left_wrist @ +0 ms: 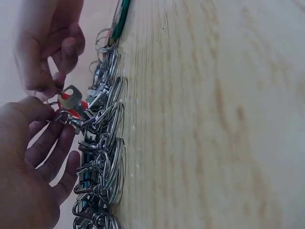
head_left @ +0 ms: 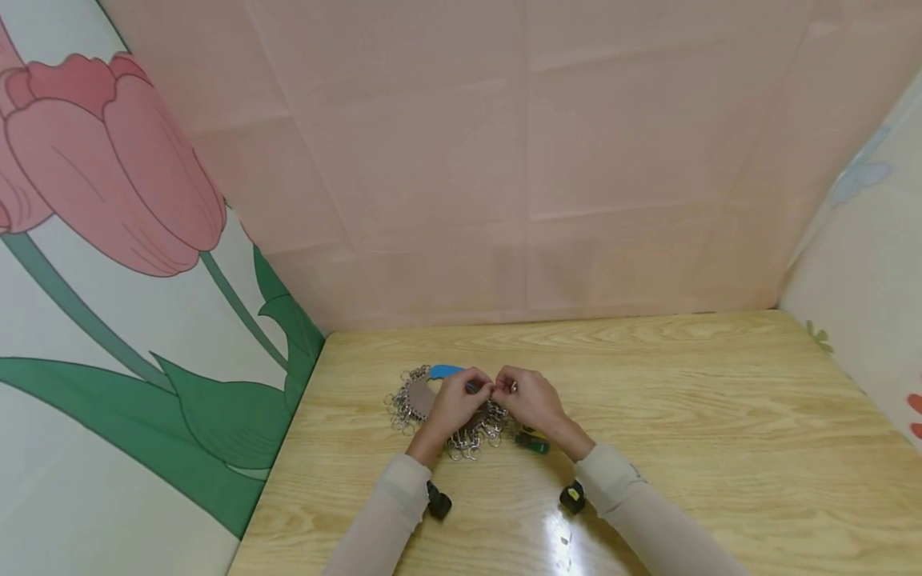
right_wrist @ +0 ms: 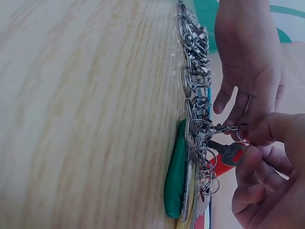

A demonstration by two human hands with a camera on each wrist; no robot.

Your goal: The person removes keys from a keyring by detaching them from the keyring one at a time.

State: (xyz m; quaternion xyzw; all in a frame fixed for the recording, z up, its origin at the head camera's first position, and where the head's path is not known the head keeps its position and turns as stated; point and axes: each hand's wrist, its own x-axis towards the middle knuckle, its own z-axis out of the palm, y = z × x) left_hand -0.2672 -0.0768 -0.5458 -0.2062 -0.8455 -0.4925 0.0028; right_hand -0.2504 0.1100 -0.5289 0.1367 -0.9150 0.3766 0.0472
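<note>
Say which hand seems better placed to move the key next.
Probably the right hand: it pinches the key near its head, whereas the left hand is occupied holding a metal ring close by.

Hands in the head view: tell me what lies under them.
Partly showing beneath: a brown flat piece, metal rings and a green handle. The parts directly covered cannot be seen.

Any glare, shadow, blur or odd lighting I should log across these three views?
Head: a white glare patch near the bottom edge of the yellow wood-grain table, plus faint shadows low on the creased pink wall covering; left wrist: dim and cool-tinted, table grain soft at right, though the grey metal key stays readable; right wrist: similarly dim, table grain soft at left.
</note>
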